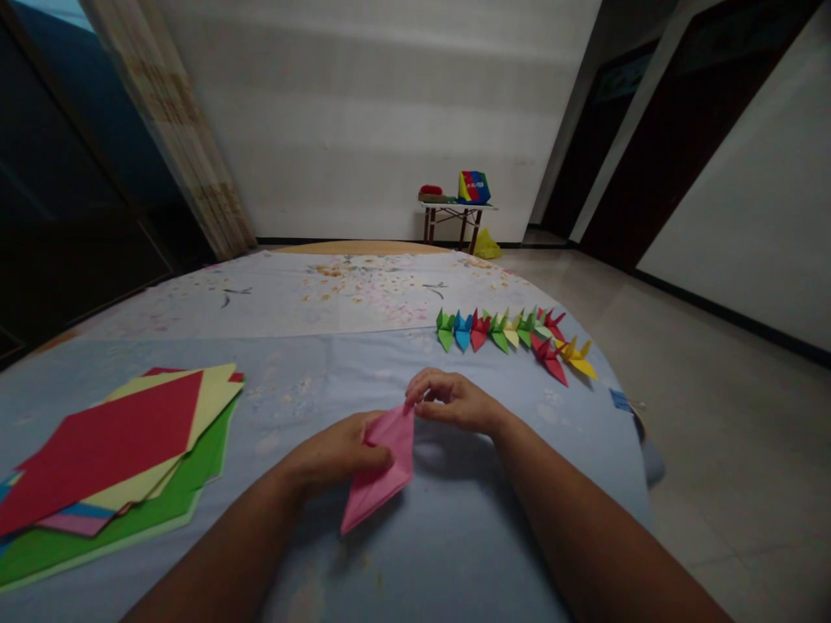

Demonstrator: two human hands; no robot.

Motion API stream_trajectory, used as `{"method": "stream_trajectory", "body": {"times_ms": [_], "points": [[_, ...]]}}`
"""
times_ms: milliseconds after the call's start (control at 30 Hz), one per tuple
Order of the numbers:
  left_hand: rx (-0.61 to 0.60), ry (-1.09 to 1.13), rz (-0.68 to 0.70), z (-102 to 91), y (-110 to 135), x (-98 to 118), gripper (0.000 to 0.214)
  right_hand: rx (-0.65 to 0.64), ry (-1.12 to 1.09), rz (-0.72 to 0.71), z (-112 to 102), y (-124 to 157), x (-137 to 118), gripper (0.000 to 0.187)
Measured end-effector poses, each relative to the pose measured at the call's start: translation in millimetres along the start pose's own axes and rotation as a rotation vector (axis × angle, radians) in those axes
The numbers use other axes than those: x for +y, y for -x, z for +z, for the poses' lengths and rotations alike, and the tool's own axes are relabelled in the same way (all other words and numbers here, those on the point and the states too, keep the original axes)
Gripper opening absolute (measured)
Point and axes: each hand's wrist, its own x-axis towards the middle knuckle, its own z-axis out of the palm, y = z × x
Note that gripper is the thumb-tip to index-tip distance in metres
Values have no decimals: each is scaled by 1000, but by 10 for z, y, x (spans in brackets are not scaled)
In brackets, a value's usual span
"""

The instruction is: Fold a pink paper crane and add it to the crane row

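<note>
A piece of pink origami paper, folded into a long diamond, is held up over the table in front of me. My left hand grips it from the left side, thumb lying across its face and the other fingers behind it. At the upper right corner of the paper, my right hand pinches the tip between thumb and fingertips. The paper's lower point hangs down to the left, just above the cloth.
Loose coloured sheets lie in an uneven stack on the left. Several folded paper cranes stand in a row at the right back. A floral tablecloth covers the round table. Beyond it, a small side table stands by the wall.
</note>
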Motion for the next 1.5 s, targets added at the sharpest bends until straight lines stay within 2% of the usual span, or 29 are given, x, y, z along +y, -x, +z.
{"method": "stream_trajectory", "body": {"times_ms": [167,333,433,533,700,800,933,1133,1367,1500], "points": [[-100,-49,-38,-45,23,-21,27,-188,98,82,-79,28,-70,16],[-174,-94,-84,-75,37,-37,30,-296,153,110,-78,38,-147,14],[-195,-127,-95,-88,38,-37,27,-328,116,159,-64,46,-130,14],[-206,-123,-78,-83,39,-25,25,-333,-41,265,-44,52,-70,16],[-135,-133,-74,-58,41,4,26,-219,-347,352,29,27,7,25],[-88,-150,-72,-56,33,1,29,-128,-457,360,86,3,0,28],[-86,-169,-52,-59,16,-6,30,-64,-558,372,135,-18,-9,32],[44,-249,24,-16,-10,36,26,77,-588,340,161,-35,69,31],[135,-251,117,41,-84,-11,21,220,-561,339,233,-75,88,35],[270,-203,143,58,-127,-44,22,301,-488,338,267,-99,43,35]]}}
